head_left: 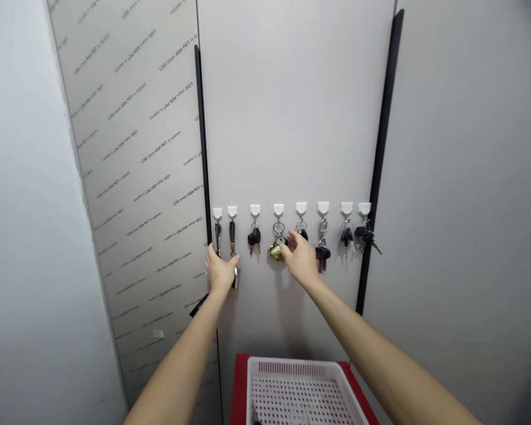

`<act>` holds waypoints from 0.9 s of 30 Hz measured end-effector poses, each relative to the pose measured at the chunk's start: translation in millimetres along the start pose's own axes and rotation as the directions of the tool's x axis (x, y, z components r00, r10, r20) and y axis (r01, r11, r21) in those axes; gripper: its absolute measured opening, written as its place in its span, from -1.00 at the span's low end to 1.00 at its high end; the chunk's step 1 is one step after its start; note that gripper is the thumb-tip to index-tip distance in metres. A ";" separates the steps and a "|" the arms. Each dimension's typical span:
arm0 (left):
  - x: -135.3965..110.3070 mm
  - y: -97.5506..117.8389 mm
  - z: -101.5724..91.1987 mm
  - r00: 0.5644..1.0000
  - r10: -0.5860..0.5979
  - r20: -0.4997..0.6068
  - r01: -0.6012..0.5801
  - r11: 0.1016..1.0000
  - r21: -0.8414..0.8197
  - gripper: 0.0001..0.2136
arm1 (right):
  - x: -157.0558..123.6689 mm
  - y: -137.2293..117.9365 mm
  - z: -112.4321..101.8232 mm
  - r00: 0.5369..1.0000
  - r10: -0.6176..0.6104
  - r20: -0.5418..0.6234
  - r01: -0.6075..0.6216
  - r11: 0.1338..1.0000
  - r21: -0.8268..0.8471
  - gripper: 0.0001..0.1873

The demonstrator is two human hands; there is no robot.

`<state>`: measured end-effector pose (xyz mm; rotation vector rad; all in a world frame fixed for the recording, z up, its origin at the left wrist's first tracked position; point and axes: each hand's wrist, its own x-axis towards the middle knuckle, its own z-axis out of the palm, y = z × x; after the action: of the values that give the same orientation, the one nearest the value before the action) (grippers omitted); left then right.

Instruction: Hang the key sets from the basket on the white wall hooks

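Observation:
A row of several white hooks is stuck on a grey panel, each with keys hanging from it. My left hand is closed around the lower end of the key strap hanging from the second hook. My right hand reaches between the fourth and fifth hooks. Its fingers pinch at the gold-coloured key fob under the fourth hook. Black keys hang between my two hands.
A white perforated basket sits on a red surface below my arms. More black keys hang at the right end of the row. Black vertical strips edge the panel. A film-covered board leans at the left.

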<state>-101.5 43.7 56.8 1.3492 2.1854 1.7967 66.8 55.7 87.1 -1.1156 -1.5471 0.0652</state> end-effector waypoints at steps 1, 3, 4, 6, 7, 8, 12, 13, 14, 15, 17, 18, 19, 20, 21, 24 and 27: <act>-0.8 2.8 2.9 1.000 -0.001 0.005 0.001 0.999 0.037 -0.33 | 2.4 -0.6 2.0 1.000 0.010 0.011 -0.010 0.999 -0.030 -0.54; -1.6 6.5 7.5 1.000 0.006 -0.003 -0.006 0.996 0.092 -0.33 | 6.0 -2.2 5.3 0.998 0.049 0.029 -0.046 0.994 -0.097 -0.53; -1.4 7.0 9.0 1.000 0.007 -0.003 -0.007 0.994 0.107 -0.35 | 7.2 -2.7 6.6 0.997 0.073 0.032 -0.068 0.989 -0.131 -0.53; 0.1 5.6 10.3 1.000 -0.017 0.020 0.015 0.993 0.113 -0.43 | 8.7 -3.1 8.2 0.993 0.109 0.039 -0.100 0.977 -0.188 -0.56; 1.3 4.0 10.0 0.999 -0.031 0.038 0.027 0.994 0.108 -0.48 | 9.2 -3.0 8.7 0.992 0.117 0.050 -0.105 0.972 -0.208 -0.60; 2.6 2.2 9.0 0.998 -0.038 0.058 0.033 0.995 0.098 -0.55 | 9.6 -2.7 8.9 0.991 0.119 0.066 -0.102 0.969 -0.225 -0.65; 9.3 -2.9 -0.9 0.993 0.022 0.115 -0.026 0.999 0.035 -0.77 | 12.9 -2.9 6.2 0.990 0.103 0.093 -0.080 0.972 -0.221 -0.77; 11.5 -3.1 -4.7 0.992 0.042 0.120 -0.044 0.999 0.021 -0.79 | 14.6 -4.0 4.5 0.992 0.097 0.079 -0.080 0.977 -0.196 -0.77; 14.2 -2.6 -8.8 0.991 0.062 0.119 -0.063 0.998 0.007 -0.81 | 16.9 -5.6 2.5 0.994 0.090 0.060 -0.079 0.984 -0.159 -0.77; 17.2 -1.5 -13.2 0.990 0.082 0.112 -0.082 0.997 -0.007 -0.81 | 19.7 -7.7 0.3 0.996 0.081 0.044 -0.076 0.990 -0.117 -0.77; 24.1 2.8 -22.5 0.989 0.120 0.087 -0.116 0.992 -0.049 -0.81 | 26.6 -13.3 -4.1 0.997 0.069 0.021 -0.068 0.997 -0.045 -0.76; 27.9 6.0 -27.1 0.988 0.137 0.074 -0.131 0.988 -0.078 -0.81 | 30.5 -16.3 -6.1 0.998 0.064 0.018 -0.064 0.998 -0.020 -0.76; 31.8 9.9 -31.6 0.987 0.150 0.066 -0.142 0.984 -0.105 -0.81 | 34.3 -19.4 -7.8 0.998 0.059 0.019 -0.059 0.998 -0.003 -0.76; 35.9 14.4 -35.9 0.986 0.157 0.062 -0.149 0.981 -0.126 -0.81 | 38.0 -22.3 -9.2 0.998 0.054 0.022 -0.054 0.999 0.004 -0.76; 40.0 19.5 -39.9 0.984 0.166 0.064 -0.156 0.978 -0.137 -0.81 | 41.3 -24.7 -10.4 0.998 0.049 0.026 -0.050 0.999 0.006 -0.76; 52.9 36.8 -49.9 0.974 0.207 0.091 -0.195 0.973 -0.123 -0.82 | 48.1 -27.9 -12.9 0.998 0.050 0.040 -0.050 0.999 -0.009 -0.76; 66.5 54.8 -56.2 0.956 0.261 0.135 -0.248 0.963 -0.105 -0.80 | 50.8 -24.7 -15.0 0.989 0.066 0.131 -0.061 0.997 -0.040 -0.75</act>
<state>-138.7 37.7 152.5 1.7511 1.9100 1.7763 70.2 68.2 144.1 -1.2099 -1.6354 0.1578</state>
